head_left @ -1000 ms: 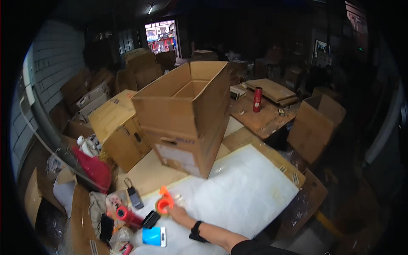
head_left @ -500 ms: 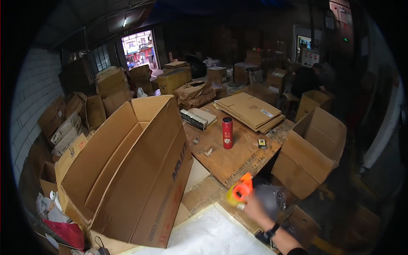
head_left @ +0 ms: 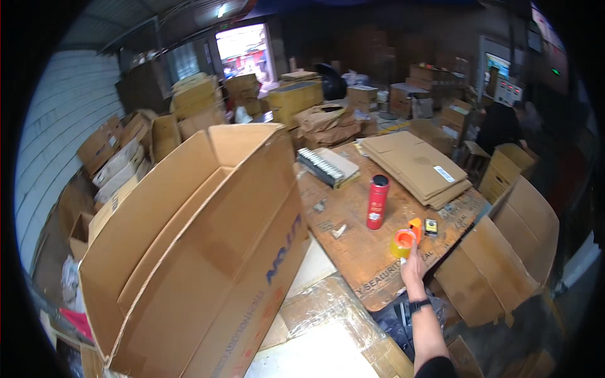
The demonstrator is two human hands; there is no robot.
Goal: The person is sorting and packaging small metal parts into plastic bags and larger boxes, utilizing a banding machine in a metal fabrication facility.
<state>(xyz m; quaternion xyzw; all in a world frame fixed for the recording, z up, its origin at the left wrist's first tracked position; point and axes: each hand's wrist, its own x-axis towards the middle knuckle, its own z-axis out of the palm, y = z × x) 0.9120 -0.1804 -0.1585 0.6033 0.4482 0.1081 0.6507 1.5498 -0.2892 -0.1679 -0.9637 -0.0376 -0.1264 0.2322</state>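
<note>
My right hand (head_left: 413, 268) is closed around a tape dispenser (head_left: 404, 241) with an orange body and a yellowish roll of tape. It holds the dispenser over the front right part of a worn wooden table (head_left: 350, 252). Just beyond stands a red cylindrical flask (head_left: 377, 203) with a black lid. A small black and yellow item (head_left: 430, 227) lies to the right of the dispenser. To the left is a large open cardboard box (head_left: 208, 264), tilted, with its flaps up. My left hand is out of view.
Flattened cardboard sheets (head_left: 413, 160) are stacked on the table's far side, beside a flat box with a striped edge (head_left: 328, 167). An open carton (head_left: 498, 258) stands at the right. A person in dark clothes (head_left: 501, 129) bends over at the far right. Many boxes fill the background.
My right hand has carried the tape dispenser forward and to the right, from beyond the table's near edge to over its top. The view has shifted, so the scene sits differently.
</note>
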